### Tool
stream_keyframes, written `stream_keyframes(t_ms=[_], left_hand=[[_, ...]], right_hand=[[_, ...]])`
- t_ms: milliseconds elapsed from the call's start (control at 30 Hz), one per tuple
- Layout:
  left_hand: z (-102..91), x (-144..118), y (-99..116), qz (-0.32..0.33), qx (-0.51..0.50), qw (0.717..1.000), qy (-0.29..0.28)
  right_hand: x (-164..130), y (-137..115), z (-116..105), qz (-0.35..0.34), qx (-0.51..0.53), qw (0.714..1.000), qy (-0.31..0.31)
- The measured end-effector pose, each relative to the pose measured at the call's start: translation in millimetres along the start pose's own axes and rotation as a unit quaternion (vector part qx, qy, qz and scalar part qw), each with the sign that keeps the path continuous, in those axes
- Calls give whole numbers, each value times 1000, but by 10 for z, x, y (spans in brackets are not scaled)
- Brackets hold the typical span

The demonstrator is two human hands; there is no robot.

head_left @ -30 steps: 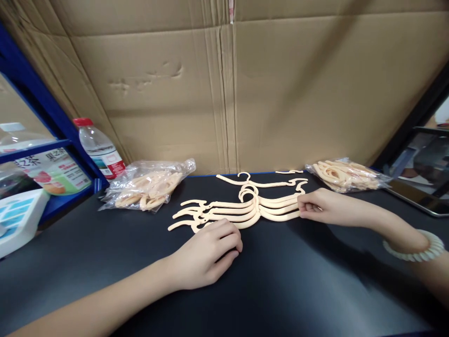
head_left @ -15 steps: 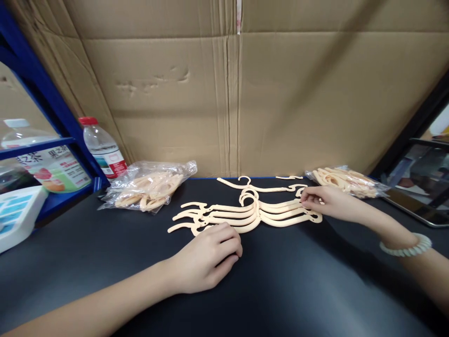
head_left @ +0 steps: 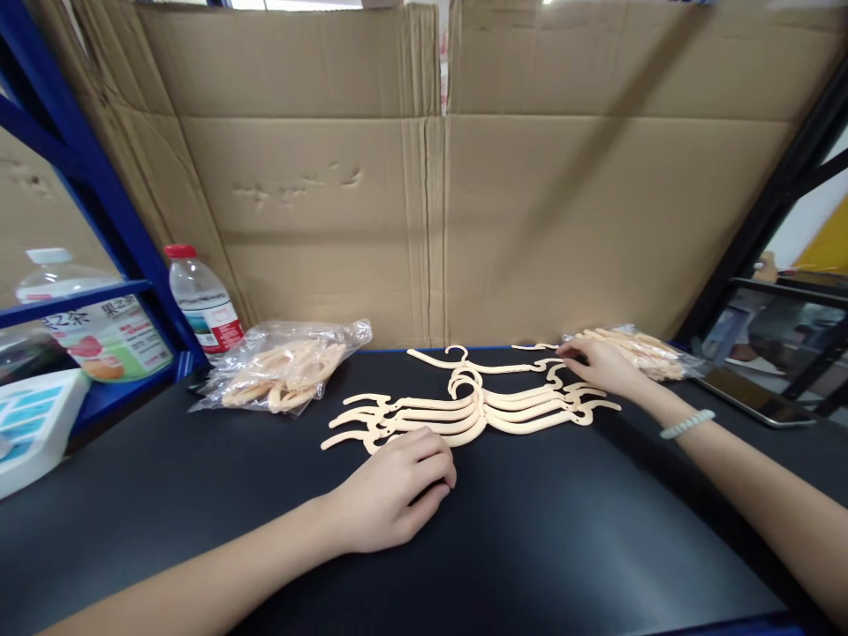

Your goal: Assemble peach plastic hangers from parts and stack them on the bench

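Observation:
Several cream plastic hangers point(head_left: 473, 409) lie fanned in a stack on the black table point(head_left: 530, 530). One more hanger point(head_left: 477, 364) lies just behind the stack. My left hand point(head_left: 390, 490) rests on the table with fingers curled, its fingertips on the left end of the stack's nearest hanger. My right hand point(head_left: 596, 364) reaches to the far right, fingers spread flat, touching the right tip of the rear hanger beside a clear bag of hangers point(head_left: 636, 349). A pale bead bracelet point(head_left: 685, 425) circles my right wrist.
Another clear bag of hangers point(head_left: 284, 364) lies at the left. A water bottle point(head_left: 202, 300) stands by a blue shelf frame point(head_left: 86, 177). Cardboard sheets point(head_left: 437, 194) wall the back. A tablet point(head_left: 768, 353) leans at the right.
My right hand let go of the stack's right ends and moved back and right toward the rear hanger and the bag. The view tilted up. My left hand stayed.

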State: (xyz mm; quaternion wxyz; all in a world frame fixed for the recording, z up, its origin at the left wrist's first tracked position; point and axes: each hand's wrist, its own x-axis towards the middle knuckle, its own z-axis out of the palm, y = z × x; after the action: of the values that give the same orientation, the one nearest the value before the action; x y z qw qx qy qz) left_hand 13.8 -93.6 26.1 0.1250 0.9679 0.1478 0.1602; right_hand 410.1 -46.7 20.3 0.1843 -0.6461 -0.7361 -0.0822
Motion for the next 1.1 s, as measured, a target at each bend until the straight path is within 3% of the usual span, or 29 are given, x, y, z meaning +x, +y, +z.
stream_keyframes(t_ms=[333, 500, 667, 867, 1100], left_hand=[[7, -17, 8, -3, 8, 1000, -1], [5, -17, 5, -7, 14, 1000, -1], [3, -18, 12, -7, 11, 1000, 1], [19, -28, -3, -6, -4, 1000, 10], [19, -25, -36, -28, -54, 998, 27]], right_hand=[[507, 51, 14, 35, -102, 987, -122], [624, 35, 136, 76, -146, 972, -168], [639, -14, 237, 95, -162, 970, -157], [663, -84, 213, 81, -115, 980, -142], [575, -362, 92, 48, -13, 997, -66]])
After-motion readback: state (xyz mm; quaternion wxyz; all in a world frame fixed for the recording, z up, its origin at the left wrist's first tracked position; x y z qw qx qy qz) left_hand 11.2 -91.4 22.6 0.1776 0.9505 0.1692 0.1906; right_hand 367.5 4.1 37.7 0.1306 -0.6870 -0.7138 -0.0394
